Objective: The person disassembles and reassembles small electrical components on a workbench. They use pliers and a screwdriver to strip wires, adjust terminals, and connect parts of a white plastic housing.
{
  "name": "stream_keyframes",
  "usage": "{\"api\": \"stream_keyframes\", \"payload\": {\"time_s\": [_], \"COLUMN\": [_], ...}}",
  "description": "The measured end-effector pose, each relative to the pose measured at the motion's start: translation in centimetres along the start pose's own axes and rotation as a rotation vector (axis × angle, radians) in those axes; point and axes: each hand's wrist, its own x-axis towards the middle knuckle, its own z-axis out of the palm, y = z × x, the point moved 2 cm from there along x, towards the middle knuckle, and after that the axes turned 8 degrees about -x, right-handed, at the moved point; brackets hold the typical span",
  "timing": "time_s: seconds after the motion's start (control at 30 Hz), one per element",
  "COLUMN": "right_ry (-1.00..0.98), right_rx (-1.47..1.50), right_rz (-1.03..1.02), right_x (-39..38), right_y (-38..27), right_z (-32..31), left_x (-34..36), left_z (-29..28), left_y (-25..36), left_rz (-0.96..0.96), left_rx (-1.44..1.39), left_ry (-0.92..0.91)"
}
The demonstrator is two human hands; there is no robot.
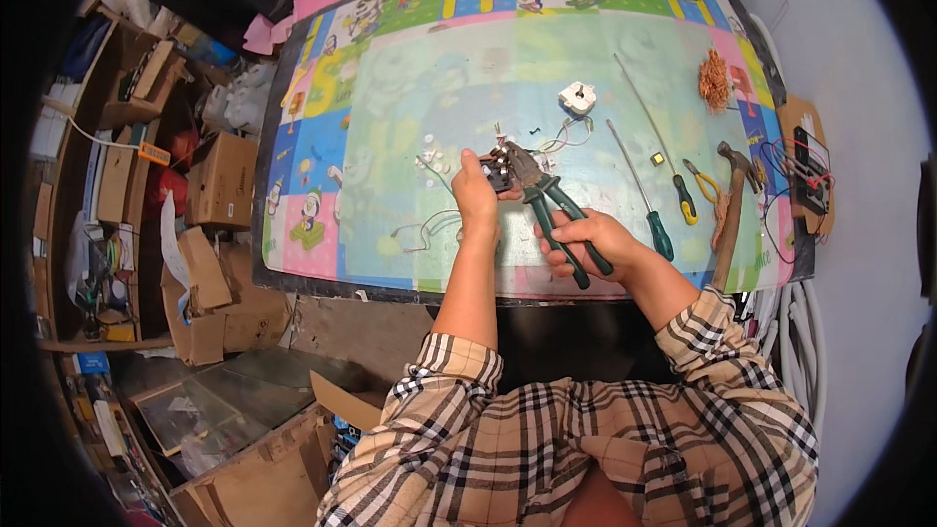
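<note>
My left hand (475,197) is closed around a small dark part (498,174) with metal pieces on it; its exact kind is hard to make out. My right hand (593,240) grips the green handles of a pair of pliers (544,197), which slant up and to the left. The head of the pliers meets the dark part just beyond my left fingers. How far the jaws close on it cannot be seen. Thin wires (561,141) run behind the tool to a white round-cornered component (577,99). Small white pieces (429,161) lie scattered left of my left hand.
On the right of the table lie two long screwdrivers (661,234), small yellow pliers (701,179), a hammer (727,215) and a bundle of copper wire (714,80). A multimeter (811,171) sits past the right edge. Cardboard boxes (223,179) and shelves stand at the left.
</note>
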Motion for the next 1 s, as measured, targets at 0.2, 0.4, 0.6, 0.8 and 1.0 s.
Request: {"api": "stream_keyframes", "payload": {"time_s": [0.2,0.4,0.6,0.8,1.0], "right_ry": [0.054,0.186,0.369,0.430,0.449], "right_rx": [-0.137,-0.990,-1.605,-1.677,-1.716], "right_rz": [0.001,-0.069,-0.428,-0.450,-0.488], "right_x": [-0.6,-1.0,-1.5,-2.1,-2.2], "right_y": [0.3,-0.1,-0.4,-0.8,-0.7], "right_z": [0.1,0.1,0.0,0.3,0.1], "left_x": [0.5,0.7,-0.6,-1.1,-0.7], "left_z": [-0.6,-2.1,-2.1,-1.9,-2.0], "left_y": [0.3,1.4,2.8,3.1,2.8], "left_rz": [0.066,0.186,0.258,0.366,0.246], "left_rx": [0.043,0.174,0.144,0.225,0.106], "left_ry": [-0.060,-0.168,-0.296,-0.269,-0.254]}}
